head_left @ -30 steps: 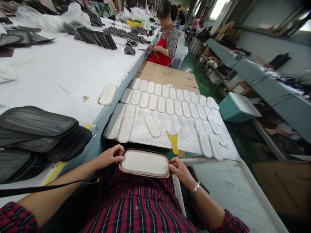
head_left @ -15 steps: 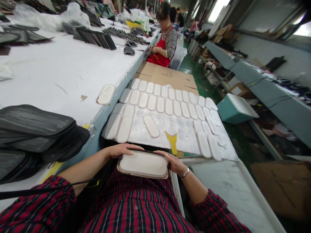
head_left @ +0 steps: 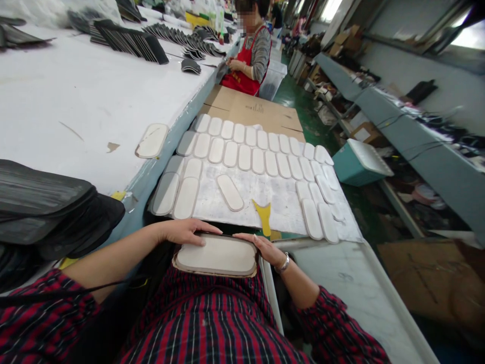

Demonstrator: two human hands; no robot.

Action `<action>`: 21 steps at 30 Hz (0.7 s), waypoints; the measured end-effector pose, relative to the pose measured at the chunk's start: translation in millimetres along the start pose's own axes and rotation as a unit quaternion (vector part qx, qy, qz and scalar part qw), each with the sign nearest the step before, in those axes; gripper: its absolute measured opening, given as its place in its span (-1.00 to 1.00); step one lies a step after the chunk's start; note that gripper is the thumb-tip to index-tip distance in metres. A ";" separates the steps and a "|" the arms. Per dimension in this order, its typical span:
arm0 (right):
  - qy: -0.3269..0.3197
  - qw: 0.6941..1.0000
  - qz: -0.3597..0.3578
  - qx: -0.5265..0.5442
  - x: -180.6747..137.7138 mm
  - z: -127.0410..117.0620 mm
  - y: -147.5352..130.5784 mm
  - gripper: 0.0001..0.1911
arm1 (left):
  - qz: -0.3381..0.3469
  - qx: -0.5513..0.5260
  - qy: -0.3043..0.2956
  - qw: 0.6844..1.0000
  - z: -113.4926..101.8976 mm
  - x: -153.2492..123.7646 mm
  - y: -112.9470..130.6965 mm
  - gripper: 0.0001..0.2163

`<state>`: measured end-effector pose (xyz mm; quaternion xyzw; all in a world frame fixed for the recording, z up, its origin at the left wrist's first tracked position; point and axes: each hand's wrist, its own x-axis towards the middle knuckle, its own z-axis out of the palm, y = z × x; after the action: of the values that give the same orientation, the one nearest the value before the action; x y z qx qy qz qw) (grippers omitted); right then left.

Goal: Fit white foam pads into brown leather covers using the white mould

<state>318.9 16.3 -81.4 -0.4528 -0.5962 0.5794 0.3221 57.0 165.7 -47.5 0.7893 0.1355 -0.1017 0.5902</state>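
A long white oval panel with a brownish, uneven rim lies in front of my body, at the lower middle of the head view. My left hand grips its far left edge, thumb on the white face and fingers stretched along the edge. On the far right edge rests my right hand, its fingers pointing inward along the rim. Whatever the fingers do beneath the panel is hidden. Just beyond, a yellow forked tool and a single loose oval piece lie on the whitish board.
Rows of white oval pieces cover much of the board. A stack of black oval pieces sits on the white table at left. Flat cardboard lies beyond, near a person in a red apron. A teal bin stands right.
The view has shifted slightly, so the surroundings appear a little higher and further left. Both hands stay on the panel; the right fingers now lie flatter along its far edge.
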 end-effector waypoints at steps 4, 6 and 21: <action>0.005 0.999 0.021 -0.025 1.1 0.8 -8.0 -0.35 | 0.019 -0.017 -0.028 0.999 -1.9 7.6 3.2 -0.44; 0.004 0.999 0.025 -0.024 1.0 1.5 -7.9 -0.34 | 0.019 -0.031 -0.033 0.999 -1.3 8.3 4.1 -0.44; -0.148 0.931 0.244 0.226 38.9 -12.1 15.0 -0.44 | 0.004 -0.027 -0.041 0.999 -0.2 8.1 5.2 -0.41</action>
<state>317.5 55.4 -100.1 -0.4083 -0.3612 0.8204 0.1726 66.3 165.3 -45.4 0.7685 0.1103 -0.1280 0.6171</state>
